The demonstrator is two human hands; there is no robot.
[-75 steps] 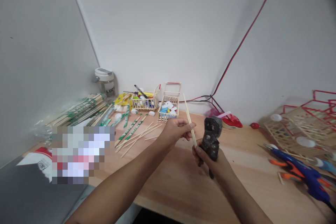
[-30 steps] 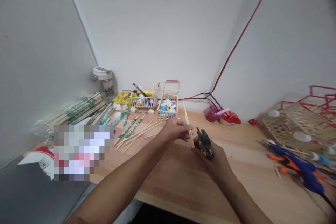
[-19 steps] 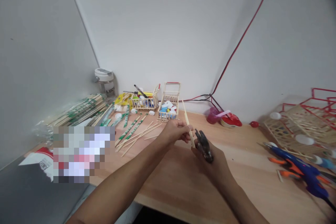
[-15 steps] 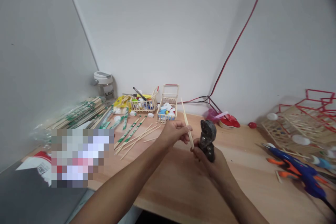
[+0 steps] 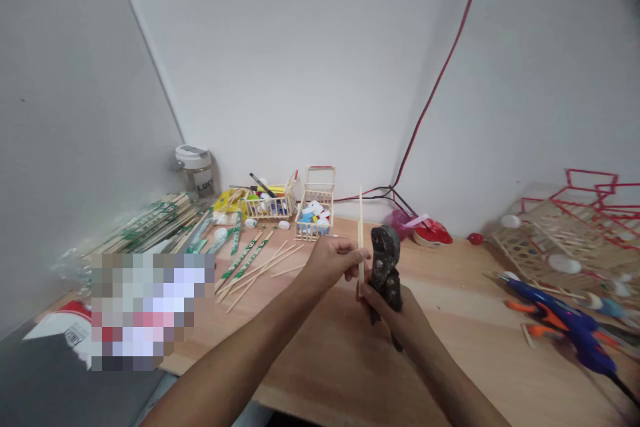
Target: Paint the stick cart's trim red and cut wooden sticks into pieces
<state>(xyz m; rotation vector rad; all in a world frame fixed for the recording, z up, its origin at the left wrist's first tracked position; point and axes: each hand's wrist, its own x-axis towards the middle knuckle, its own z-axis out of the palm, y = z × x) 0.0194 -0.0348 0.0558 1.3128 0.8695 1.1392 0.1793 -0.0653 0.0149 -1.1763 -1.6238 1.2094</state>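
Caps [image 5: 314,213] held in 2 carts [image 5: 313,235] | sticks [image 5: 361,233] pinched by closed left hand [image 5: 331,260] | 1 pliers [image 5: 386,252] gripped by curled right hand [image 5: 397,312]

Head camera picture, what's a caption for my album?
Left hand pinching pale sticks, right hand holding a dark tool, over a wooden table.

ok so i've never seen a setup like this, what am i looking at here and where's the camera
No machine here: this is a person working bare-handed, seen by one head-worn camera looking forward and down. The left hand pinches thin wooden sticks; the right hand grips dark pliers and touches the sticks' lower ends. On the wooden table lie loose sticks, a blue glue gun and, near the wall, two small stick baskets holding coloured bits.
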